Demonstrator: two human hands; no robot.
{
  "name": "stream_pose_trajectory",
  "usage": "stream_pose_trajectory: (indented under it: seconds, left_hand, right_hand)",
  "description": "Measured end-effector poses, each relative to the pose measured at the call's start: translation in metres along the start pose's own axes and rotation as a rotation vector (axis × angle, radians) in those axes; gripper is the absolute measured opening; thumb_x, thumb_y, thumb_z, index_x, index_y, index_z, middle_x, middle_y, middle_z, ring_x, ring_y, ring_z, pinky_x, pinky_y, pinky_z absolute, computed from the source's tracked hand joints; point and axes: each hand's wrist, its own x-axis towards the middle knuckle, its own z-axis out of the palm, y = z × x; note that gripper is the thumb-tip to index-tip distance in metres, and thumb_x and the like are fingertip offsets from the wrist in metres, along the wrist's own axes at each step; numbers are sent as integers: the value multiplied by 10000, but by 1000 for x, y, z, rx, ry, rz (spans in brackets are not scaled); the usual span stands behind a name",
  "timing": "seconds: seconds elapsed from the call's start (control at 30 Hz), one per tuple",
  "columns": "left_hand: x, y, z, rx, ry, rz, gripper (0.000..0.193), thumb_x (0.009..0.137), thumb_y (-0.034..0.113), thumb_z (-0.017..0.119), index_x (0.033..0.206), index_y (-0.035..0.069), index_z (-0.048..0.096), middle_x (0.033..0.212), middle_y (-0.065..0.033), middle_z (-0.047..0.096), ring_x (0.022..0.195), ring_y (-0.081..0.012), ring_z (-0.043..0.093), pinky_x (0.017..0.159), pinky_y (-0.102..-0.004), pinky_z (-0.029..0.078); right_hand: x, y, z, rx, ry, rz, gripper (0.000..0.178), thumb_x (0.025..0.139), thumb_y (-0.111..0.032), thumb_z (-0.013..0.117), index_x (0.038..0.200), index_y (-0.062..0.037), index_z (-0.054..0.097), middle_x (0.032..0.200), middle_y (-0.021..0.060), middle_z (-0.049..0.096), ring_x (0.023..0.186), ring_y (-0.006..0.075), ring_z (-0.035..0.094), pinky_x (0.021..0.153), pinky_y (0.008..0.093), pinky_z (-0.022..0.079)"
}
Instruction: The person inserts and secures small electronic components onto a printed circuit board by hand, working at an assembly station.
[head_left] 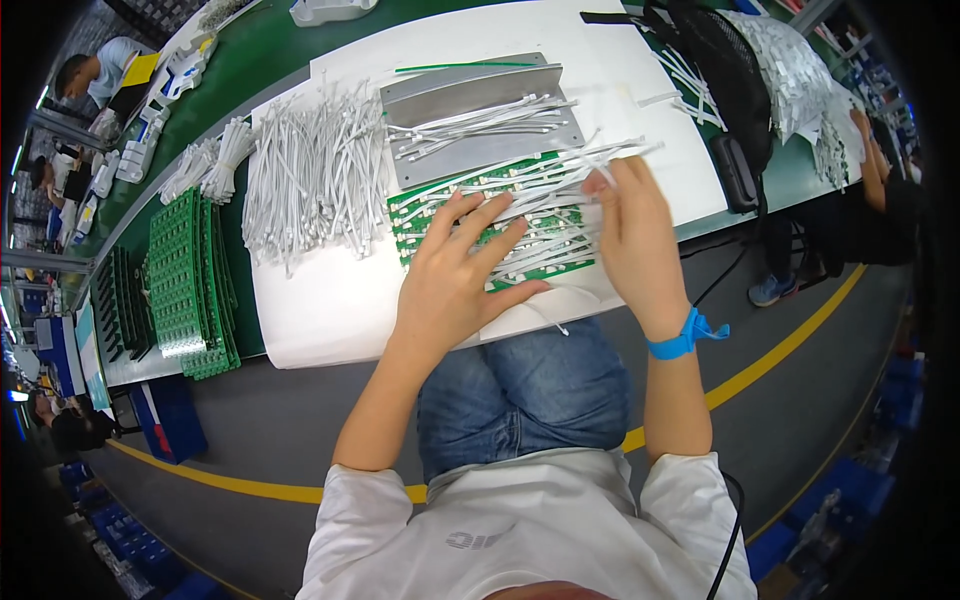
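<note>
The green circuit-board panel (470, 215) lies flat on the white mat (330, 310), directly under the left hand (455, 275) and just left of the right hand (635, 240). Judged light, thin, rigid but fragile; best taken by its bare edges, not by the fitted parts. The white flat cables (545, 195) plugged across it look limp and easily dislodged.

Left hand: open, fingers spread, palm pressing the panel and cables down. Right hand: fingers curled at the cable ends, pinching a cable tip by the look of it. Loose cable heap (315, 170) lies beyond the left hand.
</note>
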Motion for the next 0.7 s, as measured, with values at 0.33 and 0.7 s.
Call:
stream_pose_trajectory:
  seconds: [0.33,0.7]
  left_hand:
    - [-1,-5,-2,-42,-3,53,464,705,375,955,1055,109,806,1348,-59,703,1294,-336,616,1152,-525,498]
    - [6,3,-11,-132,-5,-37,540,751,321,949,1204,92,763,1351,-75,705,1283,-331,632,1160,-526,488]
  right_hand:
    - [-8,-23,-34,371,71,-5,227,1131,-156,534,1249,22,611,842,204,657,696,300,630,667,385,485]
    - [-6,1,-32,444,-493,134,211,1020,-127,640,966,26,775,668,114,627,547,148,499,540,334,398]
